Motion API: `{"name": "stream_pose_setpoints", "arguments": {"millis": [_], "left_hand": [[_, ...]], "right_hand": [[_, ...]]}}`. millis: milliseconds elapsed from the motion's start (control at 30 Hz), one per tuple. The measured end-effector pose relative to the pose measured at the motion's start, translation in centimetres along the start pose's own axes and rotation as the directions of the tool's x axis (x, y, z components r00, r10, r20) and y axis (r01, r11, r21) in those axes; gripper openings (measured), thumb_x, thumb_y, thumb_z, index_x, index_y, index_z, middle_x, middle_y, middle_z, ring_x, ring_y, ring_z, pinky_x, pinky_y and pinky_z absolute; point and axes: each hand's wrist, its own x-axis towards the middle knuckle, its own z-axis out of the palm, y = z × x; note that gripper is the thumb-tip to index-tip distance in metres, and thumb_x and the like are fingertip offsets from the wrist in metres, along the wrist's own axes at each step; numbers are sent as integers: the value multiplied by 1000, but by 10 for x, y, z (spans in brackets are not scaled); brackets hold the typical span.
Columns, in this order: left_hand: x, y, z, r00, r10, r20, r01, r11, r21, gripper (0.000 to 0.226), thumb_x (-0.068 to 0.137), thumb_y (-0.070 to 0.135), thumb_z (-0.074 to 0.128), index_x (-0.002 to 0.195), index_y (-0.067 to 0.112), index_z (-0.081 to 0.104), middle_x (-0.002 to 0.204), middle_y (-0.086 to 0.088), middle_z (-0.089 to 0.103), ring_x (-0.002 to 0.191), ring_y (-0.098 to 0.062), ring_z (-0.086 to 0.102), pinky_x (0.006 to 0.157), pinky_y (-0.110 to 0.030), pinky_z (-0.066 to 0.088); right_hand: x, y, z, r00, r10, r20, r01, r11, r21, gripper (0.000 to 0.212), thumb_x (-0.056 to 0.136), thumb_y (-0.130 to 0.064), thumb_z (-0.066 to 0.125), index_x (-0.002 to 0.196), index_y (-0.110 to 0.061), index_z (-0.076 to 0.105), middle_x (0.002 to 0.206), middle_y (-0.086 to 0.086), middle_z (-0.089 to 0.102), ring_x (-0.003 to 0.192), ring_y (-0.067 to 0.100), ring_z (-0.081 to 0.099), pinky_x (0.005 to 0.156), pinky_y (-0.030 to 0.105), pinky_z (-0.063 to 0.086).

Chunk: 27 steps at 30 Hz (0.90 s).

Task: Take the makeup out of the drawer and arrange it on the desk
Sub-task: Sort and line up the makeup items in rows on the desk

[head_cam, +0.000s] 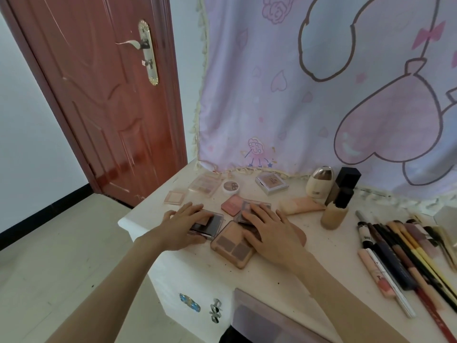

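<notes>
Both hands lie on makeup palettes on the white desk point(291, 266). My left hand point(184, 222) rests with straight fingers on a dark clear-lidded palette point(212, 225) near the desk's left edge. My right hand point(268, 227) lies flat across a grey-brown palette point(247, 206), its thumb over a peach four-pan palette point(231, 245). A pink blush compact point(231, 205) sits just behind them. The drawer point(262, 318) stands open at the front edge, a translucent tray inside it.
Along the back stand a clear palette point(205, 185), a pale square compact point(174, 197), a round jar point(230, 186), a silver compact point(271, 183), a cream tube point(300, 205) and bottles point(337, 206). Several pencils and brushes point(405, 253) lie at right. A door point(99, 95) is left.
</notes>
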Motion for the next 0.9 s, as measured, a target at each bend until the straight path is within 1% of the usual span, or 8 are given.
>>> {"name": "stream_pose_setpoints", "arguments": {"millis": [267,400,533,600,667,767,833,900], "left_hand": [[-1,-4,-22,998,-7,-57,4,999,-49,60,78,42,69,132,44,41,120,8,43,107,-12,40,97,-24,21],[-8,2,-34,964,-52,-259,-29,953,-302,66,71,36,77,130,33,46,118,6,46,111,-16,48,100,-34,38],[-8,27,-49,920,41,-390,-169,939,-300,83,69,35,80,139,21,38,119,15,39,112,-9,46,98,-27,40],[-5,41,-56,884,114,-453,-246,938,-244,87,69,34,79,142,17,34,119,14,35,114,-7,43,99,-25,39],[-3,53,-62,840,172,-515,-299,938,-175,86,69,34,79,141,16,34,121,9,35,115,-10,41,99,-25,38],[0,69,-66,767,248,-592,-311,950,-5,79,68,35,79,135,17,41,123,-1,39,109,-17,39,95,-27,32],[1,77,-68,738,284,-612,-313,948,62,75,67,32,80,131,15,44,122,-4,42,107,-18,39,91,-27,30],[2,83,-71,753,281,-595,-336,942,19,70,68,29,80,128,17,46,118,0,43,105,-14,40,88,-23,30]], "right_hand": [[2,3,-3,999,18,37,-20,998,66,57,95,-54,27,147,-33,16,157,-10,11,144,8,4,115,38,-7],[4,-2,-20,994,104,-25,-83,896,436,52,96,-45,38,144,-28,28,149,-7,33,138,9,23,115,28,5],[8,-23,-44,957,288,47,-170,420,891,31,93,-44,47,116,-27,59,126,-4,61,108,6,57,96,25,42],[10,-33,-57,954,238,183,-213,108,971,36,91,-43,51,107,-14,65,106,10,70,97,20,67,89,33,52],[8,-38,-68,973,157,172,-170,-24,985,48,86,-49,53,106,-8,66,98,16,71,95,27,68,84,36,54],[2,-38,-81,991,125,-37,37,-4,999,32,83,-46,63,99,-20,73,98,7,73,94,21,69,81,31,54],[-2,-36,-92,968,169,-185,155,179,972,11,86,-25,64,86,-29,75,88,-4,73,83,9,67,73,21,51],[-2,-31,-101,941,186,-284,202,369,907,26,88,-10,60,77,-32,71,81,1,71,73,7,61,68,20,48]]}}
